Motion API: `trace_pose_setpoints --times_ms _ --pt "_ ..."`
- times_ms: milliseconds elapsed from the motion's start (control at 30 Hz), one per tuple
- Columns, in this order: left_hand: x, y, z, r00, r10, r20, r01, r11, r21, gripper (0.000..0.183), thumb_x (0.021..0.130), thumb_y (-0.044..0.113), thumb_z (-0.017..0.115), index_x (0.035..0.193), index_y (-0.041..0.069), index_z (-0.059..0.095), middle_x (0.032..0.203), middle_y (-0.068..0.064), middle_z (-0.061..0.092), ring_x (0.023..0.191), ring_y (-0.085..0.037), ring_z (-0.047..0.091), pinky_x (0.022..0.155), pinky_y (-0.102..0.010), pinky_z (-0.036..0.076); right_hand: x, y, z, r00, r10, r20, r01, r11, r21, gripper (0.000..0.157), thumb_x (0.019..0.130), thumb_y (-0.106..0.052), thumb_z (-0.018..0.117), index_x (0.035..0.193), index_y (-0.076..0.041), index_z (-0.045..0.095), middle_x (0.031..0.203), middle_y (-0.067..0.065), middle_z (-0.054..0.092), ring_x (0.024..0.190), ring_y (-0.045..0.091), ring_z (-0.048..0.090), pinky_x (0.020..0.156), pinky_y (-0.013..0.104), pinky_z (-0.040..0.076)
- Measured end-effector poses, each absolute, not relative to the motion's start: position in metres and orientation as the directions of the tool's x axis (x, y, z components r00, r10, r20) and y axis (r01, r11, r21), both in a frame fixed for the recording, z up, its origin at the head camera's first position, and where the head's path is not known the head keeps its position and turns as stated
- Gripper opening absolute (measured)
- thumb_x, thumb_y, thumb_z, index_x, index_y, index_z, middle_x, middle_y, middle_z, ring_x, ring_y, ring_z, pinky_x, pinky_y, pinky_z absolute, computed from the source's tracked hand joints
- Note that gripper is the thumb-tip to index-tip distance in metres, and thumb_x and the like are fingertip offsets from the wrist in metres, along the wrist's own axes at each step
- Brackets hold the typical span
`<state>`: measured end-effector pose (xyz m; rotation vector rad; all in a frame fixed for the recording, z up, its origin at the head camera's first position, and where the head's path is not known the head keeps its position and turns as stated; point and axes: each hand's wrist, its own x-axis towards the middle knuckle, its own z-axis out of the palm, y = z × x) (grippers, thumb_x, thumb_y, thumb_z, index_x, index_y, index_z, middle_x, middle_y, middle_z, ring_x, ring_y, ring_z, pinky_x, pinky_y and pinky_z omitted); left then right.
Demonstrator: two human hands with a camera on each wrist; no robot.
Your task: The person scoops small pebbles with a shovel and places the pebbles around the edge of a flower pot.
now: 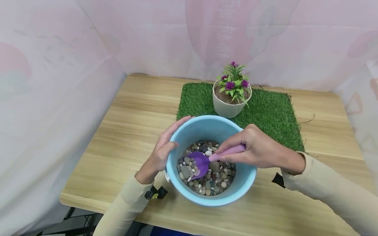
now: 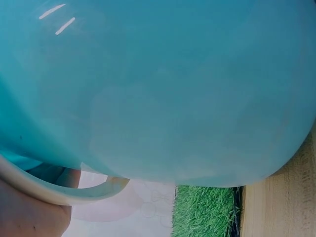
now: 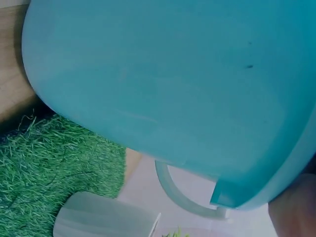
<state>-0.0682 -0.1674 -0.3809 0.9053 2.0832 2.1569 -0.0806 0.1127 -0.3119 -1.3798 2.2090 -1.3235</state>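
A light blue bucket (image 1: 213, 202) stands near the front of the table, with many smooth pebbles (image 1: 220, 183) of mixed colours at its bottom. My left hand (image 1: 160, 151) grips the left side of the rim, thumb over the inside and fingers along the outside. In my right hand (image 1: 261, 147) is the pink handle of a small scoop (image 1: 201, 165) with a purple blade. That blade lies down among the pebbles, several of them on it. Both wrist views are mostly filled by the bucket's outer wall (image 2: 173, 98), so the fingers' hold is largely hidden there.
Behind the bucket lies a green artificial grass mat (image 1: 276, 118). A white pot (image 1: 228, 109) with a purple-flowered plant (image 1: 234, 82) stands on it. The wooden table (image 1: 118, 137) meets printed cloth walls at the back. A bucket handle (image 3: 180, 195) shows in the right wrist view.
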Motion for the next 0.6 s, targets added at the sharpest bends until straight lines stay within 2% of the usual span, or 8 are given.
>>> trace_pose_setpoints --times_ms 200,333,600 --pt "-0.067 -0.169 -0.382 -0.83 0.397 0.391 0.386 -0.095 0.917 0.074 0.076 0.001 0.032 0.149 -0.003 0.028 0.151 -0.02 0.039 0.132 -0.043 0.046 0.102 -0.063 0.047 -0.083 0.119 -0.314 -0.535 -0.802 0.265 -0.591 0.132 -0.796 0.018 0.083 -0.015 0.074 0.1 -0.015 0.077 0.094 -0.004 0.077 0.084 0.0 0.072 0.069 0.019 0.061" --pt "-0.067 -0.17 -0.383 -0.841 0.389 0.377 0.381 -0.071 0.922 0.073 0.077 0.003 0.032 0.15 -0.001 0.029 0.151 -0.018 0.041 0.131 -0.04 0.048 0.101 -0.061 0.049 -0.086 0.125 -0.316 -0.534 -0.79 0.301 -0.592 0.095 -0.8 0.019 0.081 -0.011 0.075 0.1 -0.014 0.077 0.092 -0.003 0.077 0.081 0.003 0.073 0.063 0.02 0.061" --pt "-0.068 -0.17 -0.382 -0.843 0.39 0.369 0.38 -0.052 0.923 0.072 0.077 0.002 0.031 0.15 0.0 0.029 0.15 -0.017 0.042 0.131 -0.039 0.048 0.104 -0.059 0.048 -0.084 0.137 -0.313 -0.598 -0.753 0.276 -0.554 0.139 -0.821 0.022 0.08 -0.008 0.076 0.1 -0.016 0.077 0.088 -0.005 0.077 0.063 0.004 0.068 0.047 0.018 0.054"
